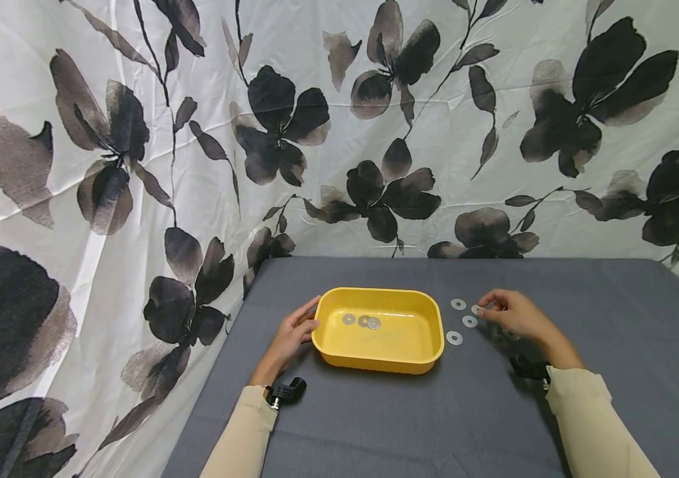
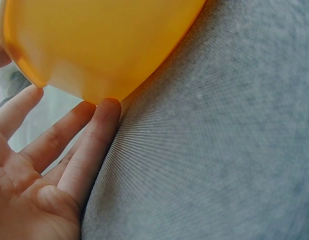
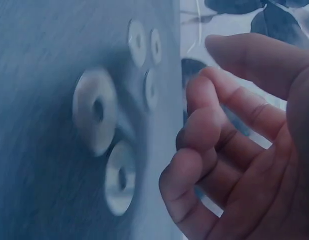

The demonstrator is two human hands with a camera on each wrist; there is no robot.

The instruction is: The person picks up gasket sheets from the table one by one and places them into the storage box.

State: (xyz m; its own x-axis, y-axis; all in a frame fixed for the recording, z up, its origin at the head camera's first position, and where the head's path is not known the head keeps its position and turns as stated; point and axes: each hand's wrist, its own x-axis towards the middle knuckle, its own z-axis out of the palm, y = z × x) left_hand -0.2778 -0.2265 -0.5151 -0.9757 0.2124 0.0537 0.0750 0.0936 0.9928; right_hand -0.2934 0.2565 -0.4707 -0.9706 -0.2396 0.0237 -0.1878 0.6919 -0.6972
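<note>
A yellow tray stands on the grey table with three flat metal washers in it. My left hand is at its left end; in the left wrist view the mostly straight fingers touch the outer wall. Right of the tray several washers lie loose on the cloth. Over them hovers my right hand, its fingertips close to one washer. In the right wrist view thumb and bent fingers stand apart, with nothing visible between them; a washer lies beside them.
Grey cloth covers the table. A white curtain with dark flowers hangs behind it and along the left side. Each wrist wears a strap with a small black camera.
</note>
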